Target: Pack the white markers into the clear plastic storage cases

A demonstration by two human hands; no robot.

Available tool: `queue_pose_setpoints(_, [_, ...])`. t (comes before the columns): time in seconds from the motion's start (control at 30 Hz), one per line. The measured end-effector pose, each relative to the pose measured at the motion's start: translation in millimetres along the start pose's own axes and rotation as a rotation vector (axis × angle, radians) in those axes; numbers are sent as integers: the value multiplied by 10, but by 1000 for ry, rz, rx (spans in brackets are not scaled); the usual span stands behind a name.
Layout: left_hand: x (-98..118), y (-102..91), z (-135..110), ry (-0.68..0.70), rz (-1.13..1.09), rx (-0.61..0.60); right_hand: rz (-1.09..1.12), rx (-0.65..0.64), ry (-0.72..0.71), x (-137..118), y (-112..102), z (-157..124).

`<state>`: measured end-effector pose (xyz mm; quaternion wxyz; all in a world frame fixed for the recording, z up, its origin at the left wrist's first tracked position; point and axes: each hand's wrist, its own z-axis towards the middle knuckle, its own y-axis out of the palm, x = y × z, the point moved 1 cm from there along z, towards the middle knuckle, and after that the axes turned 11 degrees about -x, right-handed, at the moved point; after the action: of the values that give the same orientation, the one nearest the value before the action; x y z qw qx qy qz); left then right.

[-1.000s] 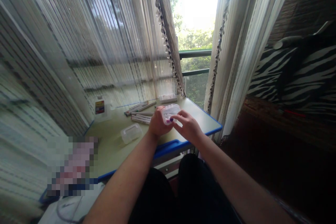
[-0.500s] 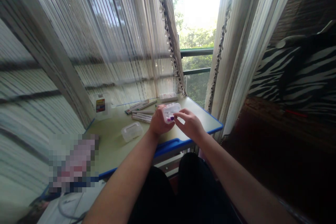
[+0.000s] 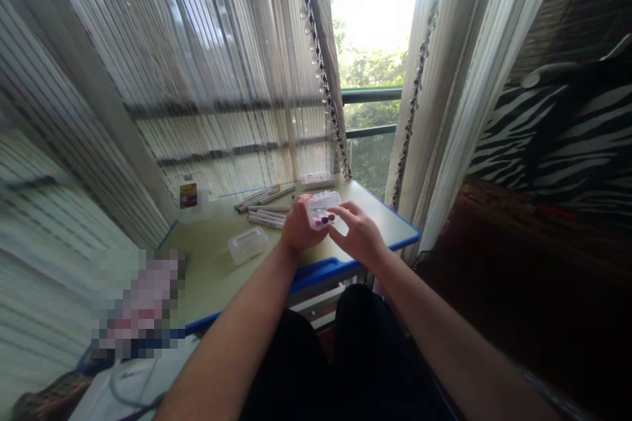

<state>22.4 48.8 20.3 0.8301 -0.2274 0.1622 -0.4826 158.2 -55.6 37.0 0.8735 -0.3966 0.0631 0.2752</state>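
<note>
Small clear plastic box point(image 3: 323, 205) sits gripped in the left hand point(image 3: 299, 231), fingers closed round its left end, just above the green tabletop point(image 3: 217, 270). The right hand point(image 3: 361, 238) has its fingers point(image 3: 342, 210) at a small purple piece point(image 3: 323, 219) inside; whether they pinch it cannot be told. This looks like picking at the contents, and lifting the piece would need a fine pinch. The box's long axis runs left to right, face tilted toward the person. Beyond the fingers lie grey marker pens point(image 3: 264, 207), and to their left a second clear box point(image 3: 247, 245).

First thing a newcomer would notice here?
The left hand holds a small clear plastic box over the pale green desk with blue edging, the right hand touching a purple item in it. Above, a bright window gap glares between sheer striped curtains; grey marker pens lie on the desk beyond.
</note>
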Motion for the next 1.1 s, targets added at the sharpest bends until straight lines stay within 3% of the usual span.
queue_pose_setpoints(0.23, [-32,20,-31,34,11,-39,-129,6,-123,-98,-7,35])
queue_pose_setpoints(0.5, [-30,24,-24,69,4,-12,-89,-25,-170,-87,-6,97])
queue_pose_setpoints(0.87, [-19,24,-12,49,-37,-5,-66,41,-114,41,-28,-2])
queue_pose_setpoints(1.1, [-24,18,-22,48,-10,-14,-85,16,-127,18,-37,31])
